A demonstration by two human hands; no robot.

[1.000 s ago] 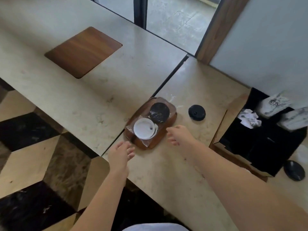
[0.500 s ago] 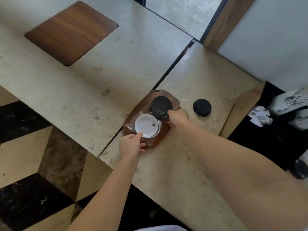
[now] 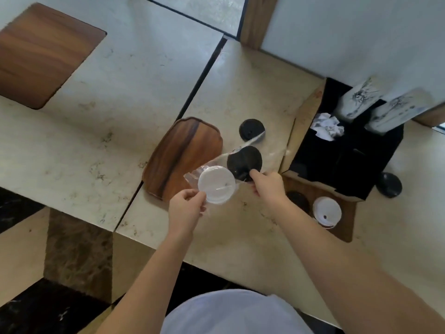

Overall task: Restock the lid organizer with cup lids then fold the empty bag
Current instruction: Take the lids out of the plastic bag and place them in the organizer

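Observation:
Two clear plastic bags of cup lids hang above the counter, just right of a wooden tray (image 3: 178, 153). My left hand (image 3: 186, 209) pinches the bag of white lids (image 3: 216, 184) at its near edge. My right hand (image 3: 267, 183) grips the bag of black lids (image 3: 244, 161). The lid organizer (image 3: 320, 191) is a brown box at the right, with a black lid stack (image 3: 297, 201) and a white lid stack (image 3: 327, 211) in its round holes.
A loose black lid (image 3: 251, 129) lies on the counter behind the bags, another black lid (image 3: 389, 185) right of the organizer. The organizer's black compartments (image 3: 349, 162) hold crumpled paper (image 3: 328, 125) and two printed sleeves (image 3: 382, 106). A wood inlay (image 3: 41, 51) sits far left.
Both hands took hold of the lid bags on the wooden tray and lifted them off it to the right. The tray now lies bare.

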